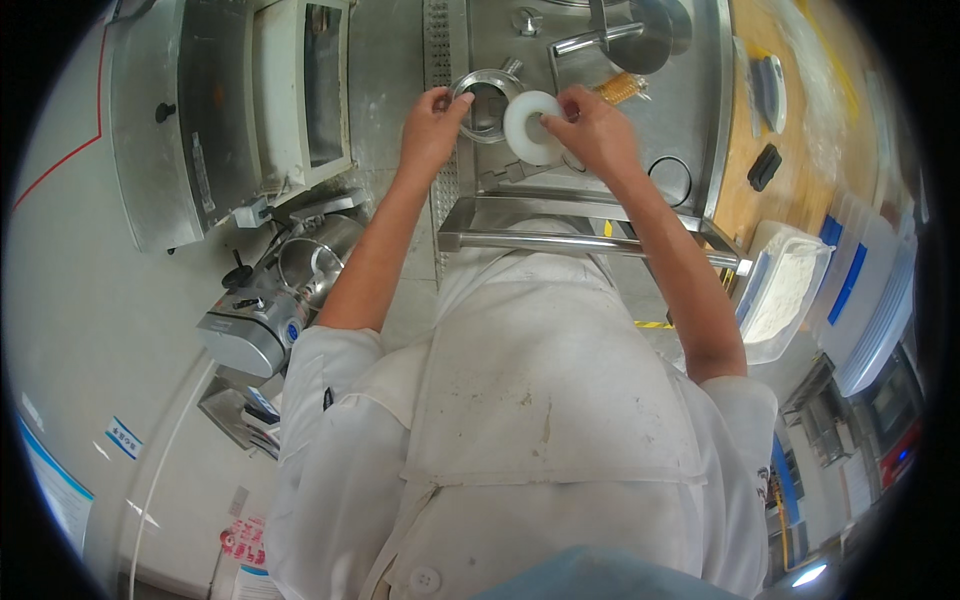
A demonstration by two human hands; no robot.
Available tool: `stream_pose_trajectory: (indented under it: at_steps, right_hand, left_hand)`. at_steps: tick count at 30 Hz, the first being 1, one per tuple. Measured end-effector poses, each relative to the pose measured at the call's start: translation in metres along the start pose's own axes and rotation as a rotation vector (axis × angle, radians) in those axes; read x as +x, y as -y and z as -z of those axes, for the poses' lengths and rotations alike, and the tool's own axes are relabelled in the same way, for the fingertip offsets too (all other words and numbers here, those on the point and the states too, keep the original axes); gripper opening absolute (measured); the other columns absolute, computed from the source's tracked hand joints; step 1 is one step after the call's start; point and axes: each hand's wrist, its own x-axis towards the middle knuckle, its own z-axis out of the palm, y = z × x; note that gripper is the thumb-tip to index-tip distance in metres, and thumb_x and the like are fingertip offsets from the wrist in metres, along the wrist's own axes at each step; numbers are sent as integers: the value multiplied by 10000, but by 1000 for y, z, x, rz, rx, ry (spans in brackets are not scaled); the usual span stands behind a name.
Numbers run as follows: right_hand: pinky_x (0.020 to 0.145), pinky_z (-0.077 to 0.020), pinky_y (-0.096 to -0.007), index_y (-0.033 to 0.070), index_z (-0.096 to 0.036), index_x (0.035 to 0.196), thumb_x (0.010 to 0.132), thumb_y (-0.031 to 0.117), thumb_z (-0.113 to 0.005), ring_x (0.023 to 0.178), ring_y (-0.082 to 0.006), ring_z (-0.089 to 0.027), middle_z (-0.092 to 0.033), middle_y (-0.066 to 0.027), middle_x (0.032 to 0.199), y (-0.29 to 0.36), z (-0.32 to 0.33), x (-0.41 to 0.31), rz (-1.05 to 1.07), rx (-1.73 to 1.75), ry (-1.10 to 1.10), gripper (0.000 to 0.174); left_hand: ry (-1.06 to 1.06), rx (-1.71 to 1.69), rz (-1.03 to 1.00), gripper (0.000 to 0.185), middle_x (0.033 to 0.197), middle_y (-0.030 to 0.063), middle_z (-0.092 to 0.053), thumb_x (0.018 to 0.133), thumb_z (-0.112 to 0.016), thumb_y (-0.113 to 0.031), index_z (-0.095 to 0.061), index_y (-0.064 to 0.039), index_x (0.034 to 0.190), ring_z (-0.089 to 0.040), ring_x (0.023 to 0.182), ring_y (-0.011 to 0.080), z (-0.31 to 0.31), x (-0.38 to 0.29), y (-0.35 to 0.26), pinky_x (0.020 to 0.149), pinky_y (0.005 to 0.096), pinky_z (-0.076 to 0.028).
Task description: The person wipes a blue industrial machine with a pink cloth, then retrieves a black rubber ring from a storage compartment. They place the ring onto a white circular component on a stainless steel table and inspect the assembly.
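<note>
Above a stainless steel cart tray, my left hand (437,124) grips the left rim of a round metal ring-shaped part (480,136) with a short side stub. In my right hand (592,127) is a white plastic ring (523,142), pinched at its right side. The two rings are side by side; whether they touch I cannot tell. Behind my right hand lie a yellow-brown coiled part (621,88) and a metal disc with a bar handle (600,37). A thin black ring (670,180) rests on the tray, and a small metal cap (527,21) lies farther back.
The cart's tubular handle (547,240) crosses before my body. A wooden worktop (739,172) on the right bears a black clip-like object (764,167). Below it sits a plastic bin of white powder (787,285). At left stand a mixer (251,330) and a metal cabinet (217,112).
</note>
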Motion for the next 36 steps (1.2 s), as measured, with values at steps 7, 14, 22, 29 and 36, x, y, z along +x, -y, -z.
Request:
stream_pose_trajectory:
  at_steps: [7,14,22,29,36]
  right_hand:
    - [835,-572,-435,69,-738,1098,852,382,-824,964,-335,-747,-778,-139,1056,9,-14,10,46,-90,-4,407]
    - [831,-571,-441,77,-747,1076,840,383,-787,953,-346,-745,-778,-144,1025,-42,25,-27,-143,-118,112,388]
    - [850,-574,-440,57,-733,1106,844,360,-798,964,-348,-751,-784,-146,1050,-45,31,-41,-187,-118,123,406]
    - [838,-572,-455,70,-720,1086,848,352,-787,955,-363,-746,-777,-159,1017,-59,53,-52,-209,-79,149,375]
    - [841,-573,-495,89,-715,1101,844,299,-797,989,-389,-734,-769,-164,1031,-67,30,-2,-30,-355,25,342]
  left_hand:
    - [-20,276,-140,539,1161,141,-781,930,-752,-446,-706,-30,1270,-746,1085,308,10,-13,-15,935,402,-568]
    - [19,173,-127,571,1208,122,-768,914,-760,-477,-707,-41,1278,-742,1069,283,10,-6,-6,939,402,-565]
    - [152,17,17,658,1154,126,-740,858,-846,-396,-645,23,1324,-715,1008,226,12,12,2,911,363,-562]
    - [191,-114,-124,846,1124,128,-733,779,-932,-273,-511,80,1422,-707,959,201,13,1,-14,870,353,-577]
    - [406,438,-256,882,1137,214,-754,800,-878,-415,-486,6,1468,-747,1037,336,-14,-32,-47,922,422,-575]
